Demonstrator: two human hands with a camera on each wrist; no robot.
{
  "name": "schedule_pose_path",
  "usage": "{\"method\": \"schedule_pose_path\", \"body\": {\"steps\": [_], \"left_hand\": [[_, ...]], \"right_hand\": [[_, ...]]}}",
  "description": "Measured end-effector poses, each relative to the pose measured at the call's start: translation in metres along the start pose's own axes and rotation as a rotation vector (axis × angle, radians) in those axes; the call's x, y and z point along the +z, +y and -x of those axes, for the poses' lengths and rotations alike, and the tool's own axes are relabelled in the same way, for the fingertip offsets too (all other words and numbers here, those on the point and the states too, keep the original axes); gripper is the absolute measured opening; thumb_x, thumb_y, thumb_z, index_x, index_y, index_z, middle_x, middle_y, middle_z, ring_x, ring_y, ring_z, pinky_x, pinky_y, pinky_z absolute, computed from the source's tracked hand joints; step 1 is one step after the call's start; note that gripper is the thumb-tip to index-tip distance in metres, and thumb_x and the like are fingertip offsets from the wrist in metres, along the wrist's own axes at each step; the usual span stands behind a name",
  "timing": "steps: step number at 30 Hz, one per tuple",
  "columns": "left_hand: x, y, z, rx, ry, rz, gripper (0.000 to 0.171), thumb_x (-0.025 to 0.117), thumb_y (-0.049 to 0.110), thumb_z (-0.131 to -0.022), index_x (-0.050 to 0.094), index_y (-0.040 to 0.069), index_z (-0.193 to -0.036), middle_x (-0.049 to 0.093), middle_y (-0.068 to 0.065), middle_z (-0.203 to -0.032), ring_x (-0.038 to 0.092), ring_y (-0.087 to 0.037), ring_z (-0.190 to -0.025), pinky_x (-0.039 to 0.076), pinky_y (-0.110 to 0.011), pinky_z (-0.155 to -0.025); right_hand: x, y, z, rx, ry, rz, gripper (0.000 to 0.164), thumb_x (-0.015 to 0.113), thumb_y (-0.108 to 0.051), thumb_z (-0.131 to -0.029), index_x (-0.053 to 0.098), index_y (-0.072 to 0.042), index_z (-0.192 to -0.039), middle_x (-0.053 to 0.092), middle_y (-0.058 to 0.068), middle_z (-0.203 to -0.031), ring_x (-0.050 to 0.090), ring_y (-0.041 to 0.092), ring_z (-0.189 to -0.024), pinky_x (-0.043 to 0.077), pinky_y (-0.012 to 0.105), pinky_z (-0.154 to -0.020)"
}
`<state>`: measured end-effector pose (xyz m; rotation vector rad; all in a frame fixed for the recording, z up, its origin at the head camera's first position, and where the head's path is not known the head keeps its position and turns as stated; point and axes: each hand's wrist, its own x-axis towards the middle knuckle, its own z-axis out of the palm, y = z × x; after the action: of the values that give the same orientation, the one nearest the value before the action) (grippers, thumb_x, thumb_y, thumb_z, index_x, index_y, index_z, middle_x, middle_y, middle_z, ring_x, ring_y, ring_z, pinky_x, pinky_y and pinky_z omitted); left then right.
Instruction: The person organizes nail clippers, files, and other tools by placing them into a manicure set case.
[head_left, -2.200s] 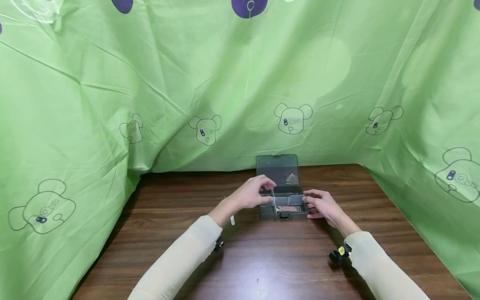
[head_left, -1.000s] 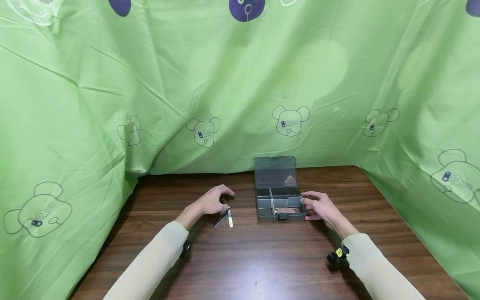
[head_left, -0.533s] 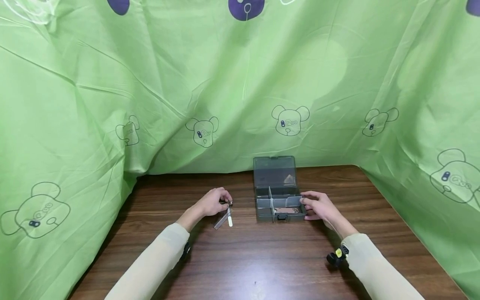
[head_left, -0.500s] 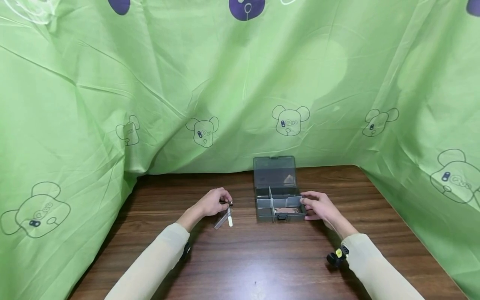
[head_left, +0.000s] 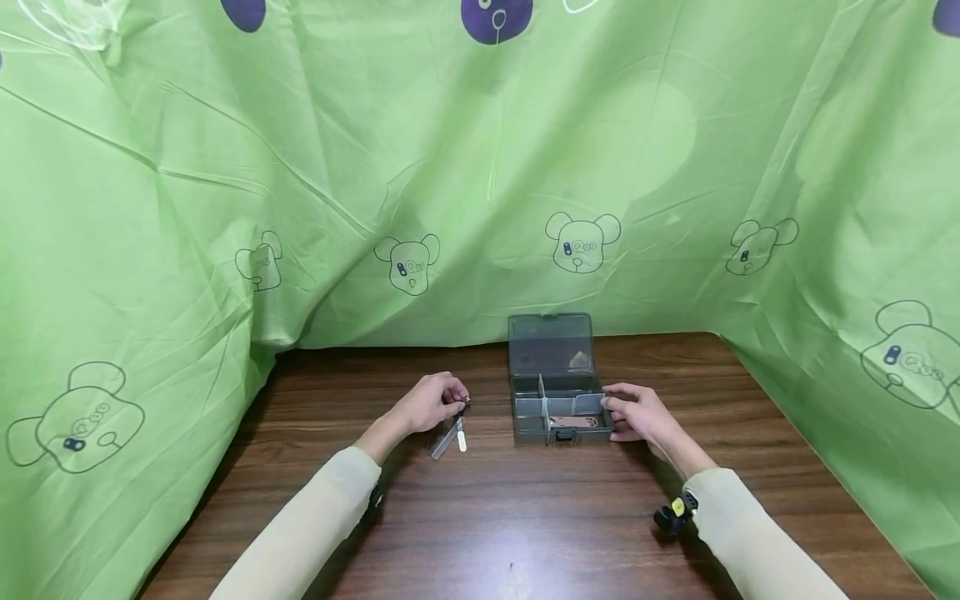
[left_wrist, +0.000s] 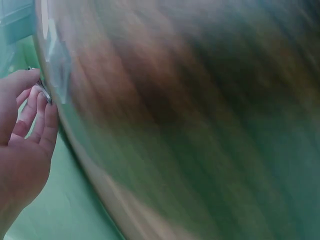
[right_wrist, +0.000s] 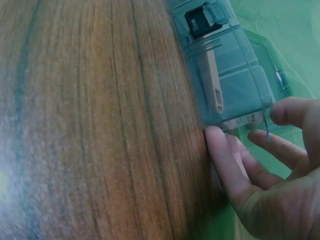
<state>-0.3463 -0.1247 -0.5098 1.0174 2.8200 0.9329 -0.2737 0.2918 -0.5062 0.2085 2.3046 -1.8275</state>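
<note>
My left hand (head_left: 431, 403) pinches a small shiny metal piece (head_left: 467, 402), like a nail clipper, just above the table. In the left wrist view, the silver piece (left_wrist: 45, 92) sits between thumb and fingertips. Just below that hand lie a clear strip (head_left: 444, 443) and a thin white-ended stick (head_left: 461, 440). My right hand (head_left: 639, 412) holds the right end of a grey see-through divided box (head_left: 531, 436). The right wrist view shows its thumb at the box's upper edge and a fingertip at the lower corner. A pinkish flat piece (head_left: 573, 422) lies in the front right compartment.
The box's lid (head_left: 551, 346) stands raised at the back, near the green curtain (head_left: 480, 275). Thin dividers (head_left: 529, 407) split the box. Both rest on a dark wood table (head_left: 510, 500). Green cloth also hangs at left and right.
My left hand has left the box and moved left to the small things on the table. It now pinches the metal piece, shifted slightly up and right. The right hand stays at the box.
</note>
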Motion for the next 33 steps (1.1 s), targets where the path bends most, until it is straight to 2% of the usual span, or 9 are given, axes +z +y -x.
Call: {"method": "schedule_pose_path", "body": {"steps": [7, 12, 18, 25, 33], "left_hand": [[-0.006, 0.025, -0.010, 0.032, -0.019, 0.037, 0.010, 0.079, 0.008, -0.096, 0.076, 0.009, -0.105, 0.071, 0.003, -0.095, 0.066, -0.009, -0.086, 0.060, -0.033, -0.082], [-0.005, 0.045, -0.019, 0.073, -0.018, 0.042, 0.009, 0.078, 0.009, -0.096, 0.076, 0.010, -0.105, 0.071, 0.004, -0.094, 0.067, -0.008, -0.086, 0.059, -0.030, -0.080], [0.006, 0.067, -0.035, 0.094, -0.029, 0.064, 0.007, 0.077, 0.012, -0.097, 0.076, 0.011, -0.105, 0.070, 0.006, -0.092, 0.066, -0.005, -0.084, 0.057, -0.022, -0.078], [0.020, 0.093, -0.052, 0.125, -0.038, 0.116, 0.008, 0.078, 0.010, -0.097, 0.076, 0.008, -0.104, 0.071, 0.004, -0.093, 0.066, -0.006, -0.083, 0.057, -0.021, -0.078], [0.039, 0.120, -0.068, 0.142, -0.052, 0.132, 0.006, 0.079, 0.011, -0.096, 0.076, 0.010, -0.102, 0.071, 0.005, -0.092, 0.064, -0.002, -0.082, 0.055, -0.015, -0.078]], "right_hand": [[0.000, 0.000, -0.001, 0.003, 0.001, -0.005, 0.051, 0.065, -0.018, -0.105, 0.052, 0.000, -0.151, 0.057, 0.016, -0.116, 0.060, 0.023, -0.096, 0.065, 0.046, -0.076], [-0.001, 0.001, -0.001, 0.002, 0.003, 0.007, 0.050, 0.064, -0.019, -0.105, 0.053, 0.000, -0.151, 0.057, 0.016, -0.114, 0.059, 0.023, -0.095, 0.065, 0.045, -0.077], [-0.001, 0.001, 0.000, 0.006, 0.008, 0.012, 0.050, 0.063, -0.018, -0.105, 0.053, 0.000, -0.151, 0.057, 0.015, -0.111, 0.060, 0.022, -0.093, 0.065, 0.044, -0.075], [0.000, 0.001, 0.001, 0.002, 0.001, 0.015, 0.051, 0.063, -0.018, -0.105, 0.052, 0.001, -0.151, 0.057, 0.015, -0.112, 0.060, 0.023, -0.093, 0.065, 0.043, -0.075], [0.001, -0.002, 0.003, 0.003, 0.000, 0.018, 0.052, 0.063, -0.019, -0.105, 0.051, 0.001, -0.151, 0.057, 0.018, -0.116, 0.060, 0.024, -0.095, 0.065, 0.043, -0.075]]}}
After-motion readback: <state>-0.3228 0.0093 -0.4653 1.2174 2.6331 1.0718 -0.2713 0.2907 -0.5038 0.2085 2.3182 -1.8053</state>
